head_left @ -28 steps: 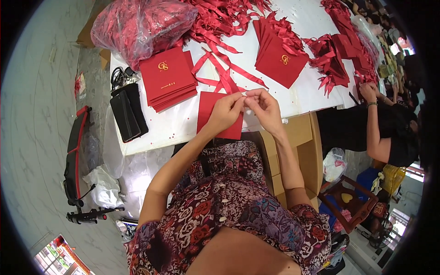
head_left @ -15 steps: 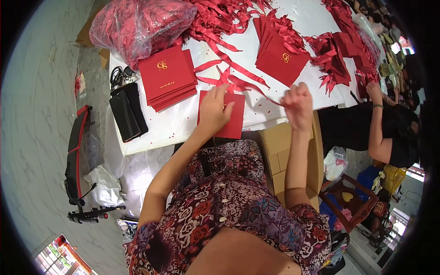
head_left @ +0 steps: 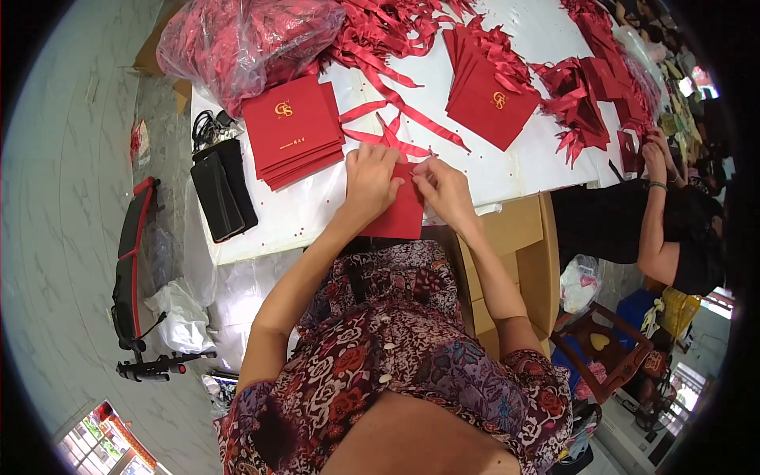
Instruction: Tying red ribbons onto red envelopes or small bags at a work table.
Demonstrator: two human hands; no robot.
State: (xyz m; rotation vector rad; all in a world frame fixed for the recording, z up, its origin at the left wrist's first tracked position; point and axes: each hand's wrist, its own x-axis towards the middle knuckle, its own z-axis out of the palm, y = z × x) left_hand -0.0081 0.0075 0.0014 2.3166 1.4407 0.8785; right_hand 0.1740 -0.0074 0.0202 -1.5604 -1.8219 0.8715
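Observation:
A flat red paper bag or envelope (head_left: 404,218) lies at the table's near edge, in front of my body. My left hand (head_left: 370,180) holds it down, fingers across its upper part and thumb on its face. On its upper right, my right hand (head_left: 446,194) is closed in a pinch, bent in close to the left thumb. A bit of red ribbon shows at those fingertips, mostly hidden by them. Loose red ribbons (head_left: 427,127) lie just beyond both hands. To the left stands a stack of red paper bags (head_left: 297,119) with gold print.
More red bags with ribbons (head_left: 492,103) fan out at the right. A clear plastic bag of red ribbons (head_left: 245,47) sits far left. A black phone (head_left: 214,198) lies near the left edge. An open cardboard box (head_left: 514,237) stands below the table; a co-worker's arm (head_left: 655,214) is at right.
My right hand has come in from the right, where it drew a ribbon out sideways, to the upper right of the red paper. My left hand stays on the paper.

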